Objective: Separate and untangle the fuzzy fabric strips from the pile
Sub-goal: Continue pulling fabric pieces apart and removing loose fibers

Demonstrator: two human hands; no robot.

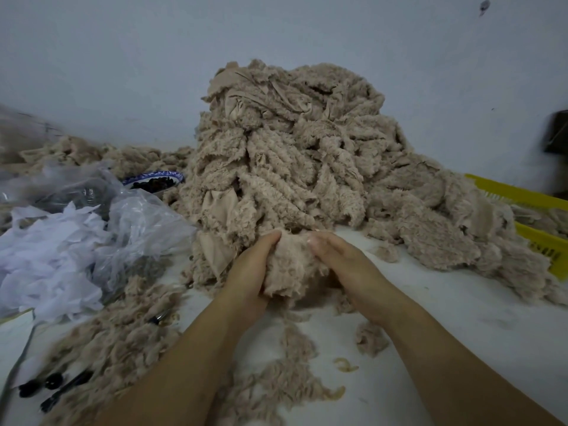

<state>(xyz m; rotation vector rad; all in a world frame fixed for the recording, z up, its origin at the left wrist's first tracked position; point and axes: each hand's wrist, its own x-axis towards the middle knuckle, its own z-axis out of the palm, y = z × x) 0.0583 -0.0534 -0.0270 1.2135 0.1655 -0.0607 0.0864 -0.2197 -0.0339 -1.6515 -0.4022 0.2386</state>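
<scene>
Progress looks early: left hand [252,272] and right hand [341,259] both clutch one strip [290,269] at the pile's [292,155] 6 o'clock, loads left tangled.

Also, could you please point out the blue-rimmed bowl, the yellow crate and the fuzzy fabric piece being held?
blue-rimmed bowl [163,173]: head view, its patterned far rim.
yellow crate [522,194]: head view, its upper rim bar.
fuzzy fabric piece [292,265]: head view, its fuzzy middle.
</scene>
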